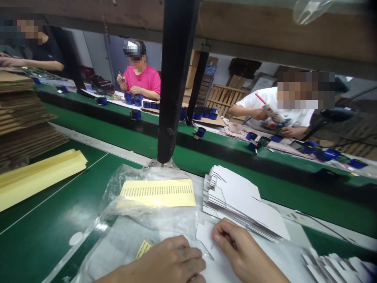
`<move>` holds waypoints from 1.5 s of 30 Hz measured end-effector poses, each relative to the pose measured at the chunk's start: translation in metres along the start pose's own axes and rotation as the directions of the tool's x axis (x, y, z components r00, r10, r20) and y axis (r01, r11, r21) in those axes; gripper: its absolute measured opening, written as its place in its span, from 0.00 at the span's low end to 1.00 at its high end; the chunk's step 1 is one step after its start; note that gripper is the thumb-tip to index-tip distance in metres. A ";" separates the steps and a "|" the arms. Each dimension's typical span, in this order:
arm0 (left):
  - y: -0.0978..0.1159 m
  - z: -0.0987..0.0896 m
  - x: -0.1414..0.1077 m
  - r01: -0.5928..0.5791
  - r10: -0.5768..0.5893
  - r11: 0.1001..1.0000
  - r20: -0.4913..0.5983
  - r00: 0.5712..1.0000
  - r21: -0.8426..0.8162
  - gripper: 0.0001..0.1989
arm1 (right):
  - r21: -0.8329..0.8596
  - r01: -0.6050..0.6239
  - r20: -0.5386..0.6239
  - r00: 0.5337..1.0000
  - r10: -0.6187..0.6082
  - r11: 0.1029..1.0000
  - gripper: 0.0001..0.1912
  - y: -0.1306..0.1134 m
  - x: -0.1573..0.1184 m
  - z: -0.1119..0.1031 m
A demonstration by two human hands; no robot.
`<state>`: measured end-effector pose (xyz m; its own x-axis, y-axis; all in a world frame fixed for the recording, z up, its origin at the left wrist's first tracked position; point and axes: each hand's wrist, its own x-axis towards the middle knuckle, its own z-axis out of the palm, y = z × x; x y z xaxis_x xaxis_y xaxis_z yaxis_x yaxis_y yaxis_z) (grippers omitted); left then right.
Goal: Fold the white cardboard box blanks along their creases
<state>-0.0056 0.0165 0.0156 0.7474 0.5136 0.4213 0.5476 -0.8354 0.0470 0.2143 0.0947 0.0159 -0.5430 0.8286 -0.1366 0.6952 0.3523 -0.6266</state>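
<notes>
Near the bottom centre, my left hand (pixel 173 261) rests over a flat white card piece (pixel 206 234), its fingers curled together and their tips hidden. My right hand (pixel 235 245) is at the card's right side, fingers closed on its edge. Beneath them lies clear plastic (pixel 114 239). A small yellow label piece (pixel 144 249) shows just beyond my left hand. Farther up, a yellow sheet with rows of print (pixel 159 192) lies on a plastic bag. Behind my right hand sits a stack of flat white cartons (pixel 244 200).
Stacked brown cardboard (pixel 23 114) and folded yellow paper (pixel 44 175) are at the left. More white cartons (pixel 338 267) lie lower right. A black post (pixel 176 78) stands ahead, before a green conveyor (pixel 132 133) with blue parts. Three people work beyond it.
</notes>
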 end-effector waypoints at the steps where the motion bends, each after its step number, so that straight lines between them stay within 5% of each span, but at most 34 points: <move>1: 0.000 -0.001 0.001 0.001 -0.001 1.000 -0.012 1.000 0.006 0.09 | 0.003 -0.008 0.009 1.000 0.008 1.000 0.21 -0.003 0.000 -0.001; 26: -0.002 0.002 -0.001 -0.005 0.005 1.000 -0.010 1.000 0.030 0.11 | 0.093 -0.158 0.052 0.987 0.153 0.983 0.21 -0.009 0.003 0.000; 45: -0.002 0.000 -0.001 -0.007 0.006 0.999 0.032 0.999 0.034 0.10 | 0.223 -0.178 -0.075 0.977 0.199 0.958 0.22 0.000 0.007 0.000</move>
<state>-0.0068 0.0177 0.0148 0.7624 0.5144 0.3927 0.5546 -0.8320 0.0133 0.2108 0.1006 0.0149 -0.3567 0.9124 -0.2006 0.6580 0.0930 -0.7472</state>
